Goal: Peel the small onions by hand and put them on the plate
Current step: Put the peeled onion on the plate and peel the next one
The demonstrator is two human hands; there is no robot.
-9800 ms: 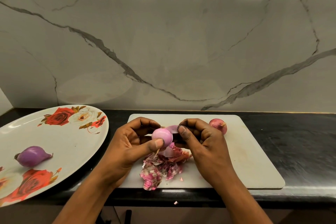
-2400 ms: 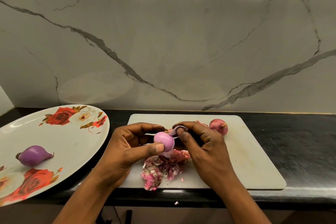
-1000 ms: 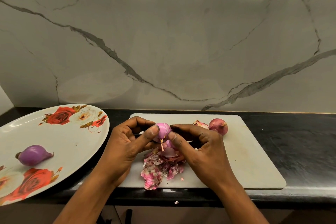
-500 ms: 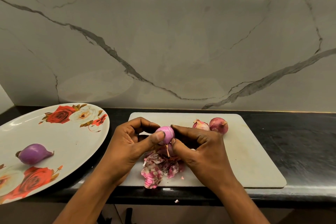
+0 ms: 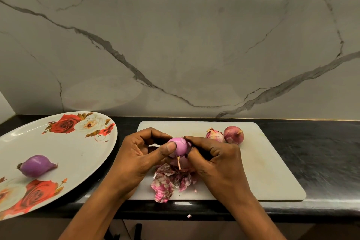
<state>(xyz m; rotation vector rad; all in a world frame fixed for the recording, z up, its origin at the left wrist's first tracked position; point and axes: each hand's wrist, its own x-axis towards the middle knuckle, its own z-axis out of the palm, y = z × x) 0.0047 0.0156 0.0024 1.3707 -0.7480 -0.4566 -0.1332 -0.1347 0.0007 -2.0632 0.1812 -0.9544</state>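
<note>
While the left hand and the right hand both have a pinching grip on the pink onion, mid-frame above the cutting board, its thin tail points down. The flowered plate lies at the left of the frame, nearer the left hand.

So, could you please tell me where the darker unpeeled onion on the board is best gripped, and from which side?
Probably pinch the darker onion across its round belly, front to back, coming from above and the right. The paler onion sits tight against its left, while the cutting board to its right is bare.
</note>
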